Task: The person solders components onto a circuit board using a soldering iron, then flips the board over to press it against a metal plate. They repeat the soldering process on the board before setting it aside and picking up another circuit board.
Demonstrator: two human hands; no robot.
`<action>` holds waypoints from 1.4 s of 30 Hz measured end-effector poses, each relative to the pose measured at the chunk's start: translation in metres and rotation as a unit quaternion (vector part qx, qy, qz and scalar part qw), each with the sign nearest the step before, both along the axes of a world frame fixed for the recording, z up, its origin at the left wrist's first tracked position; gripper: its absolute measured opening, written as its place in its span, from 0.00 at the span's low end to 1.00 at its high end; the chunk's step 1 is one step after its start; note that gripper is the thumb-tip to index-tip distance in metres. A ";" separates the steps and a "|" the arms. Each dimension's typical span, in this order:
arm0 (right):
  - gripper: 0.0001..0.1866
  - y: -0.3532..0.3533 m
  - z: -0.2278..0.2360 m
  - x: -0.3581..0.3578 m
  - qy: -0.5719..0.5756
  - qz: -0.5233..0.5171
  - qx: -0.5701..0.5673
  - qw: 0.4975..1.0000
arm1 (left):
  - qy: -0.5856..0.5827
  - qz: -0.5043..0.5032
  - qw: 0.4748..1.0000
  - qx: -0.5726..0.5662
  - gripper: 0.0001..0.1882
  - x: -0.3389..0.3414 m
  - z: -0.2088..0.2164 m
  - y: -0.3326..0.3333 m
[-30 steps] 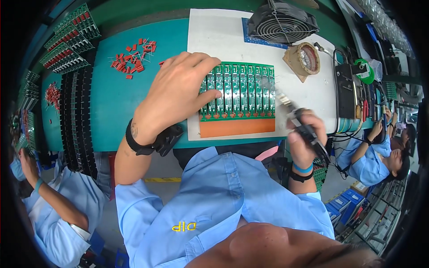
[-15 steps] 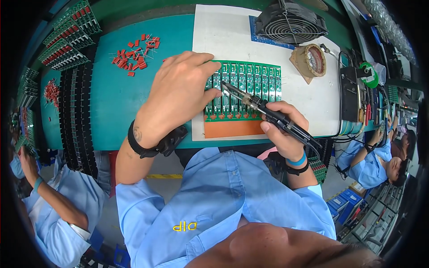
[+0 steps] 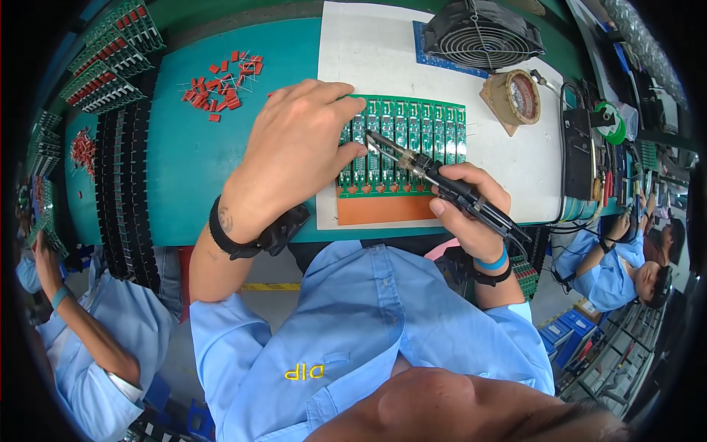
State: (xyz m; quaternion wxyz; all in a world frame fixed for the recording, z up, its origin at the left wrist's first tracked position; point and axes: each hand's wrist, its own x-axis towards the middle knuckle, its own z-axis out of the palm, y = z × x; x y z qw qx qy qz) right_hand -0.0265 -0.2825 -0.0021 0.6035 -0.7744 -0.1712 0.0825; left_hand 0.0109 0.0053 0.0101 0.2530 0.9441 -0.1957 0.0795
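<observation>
A green circuit board panel [image 3: 420, 140], made of several narrow boards side by side, lies on an orange-brown sheet [image 3: 383, 211]. My left hand [image 3: 305, 136] rests over the panel's left end, fingers bent, with index finger and thumb holding it; the hand hides that end. In my right hand [image 3: 471, 210] is a black soldering iron [image 3: 460, 193], gripped like a pen and slanting up to the left. Its tip, with a thin feeder beside it, meets the panel close to my left thumb. Whether it touches a joint is too small to tell.
Loose red capacitors [image 3: 221, 88] lie on the green mat [image 3: 199, 162]. Behind the panel, a black fan [image 3: 482, 40] and a round, crusted container [image 3: 515, 99] stand near the white sheet's [image 3: 368, 44] far edge. A black rack [image 3: 125, 184] is at left. Co-workers sit on both sides.
My hands and the soldering iron keep almost the same place on the panel. At far left, a co-worker's hand and the board in it have shifted slightly.
</observation>
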 end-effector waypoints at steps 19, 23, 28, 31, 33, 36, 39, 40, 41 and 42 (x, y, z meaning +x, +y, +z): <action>0.23 -0.007 -0.005 -0.003 -0.062 0.004 0.010 0.998 | 0.028 -0.013 0.999 0.011 0.26 0.002 0.005 0.000; 0.24 -0.022 0.003 -0.009 -0.106 -0.022 0.019 0.994 | 0.023 -0.016 1.000 0.006 0.26 0.000 0.007 0.000; 0.24 -0.044 -0.020 -0.001 -0.178 -0.279 0.039 0.943 | 0.033 -0.009 0.999 0.020 0.25 0.001 0.005 0.003; 0.24 -0.049 -0.015 0.009 -0.116 -0.322 0.012 0.940 | 0.025 -0.004 0.999 0.037 0.27 0.000 0.008 0.003; 0.24 -0.043 -0.013 -0.001 -0.123 -0.277 0.043 0.952 | 0.001 -0.016 0.999 0.043 0.28 0.000 0.007 -0.001; 0.25 -0.033 -0.006 -0.019 -0.144 -0.202 0.096 0.964 | -0.007 0.002 1.000 0.017 0.29 -0.006 0.002 0.006; 0.25 -0.019 0.002 -0.021 -0.064 -0.002 0.041 0.997 | -0.012 0.006 1.000 0.004 0.29 -0.010 0.000 0.013; 0.25 -0.013 0.001 -0.020 -0.063 -0.001 0.041 0.997 | -0.012 0.003 1.000 0.007 0.28 -0.011 -0.001 0.016; 0.25 -0.004 -0.001 -0.018 -0.059 -0.001 0.035 0.998 | -0.011 -0.001 1.000 0.009 0.28 -0.011 -0.002 0.018; 0.24 0.003 -0.002 -0.016 -0.055 -0.002 0.030 0.998 | -0.010 -0.001 1.000 0.008 0.28 -0.012 -0.003 0.019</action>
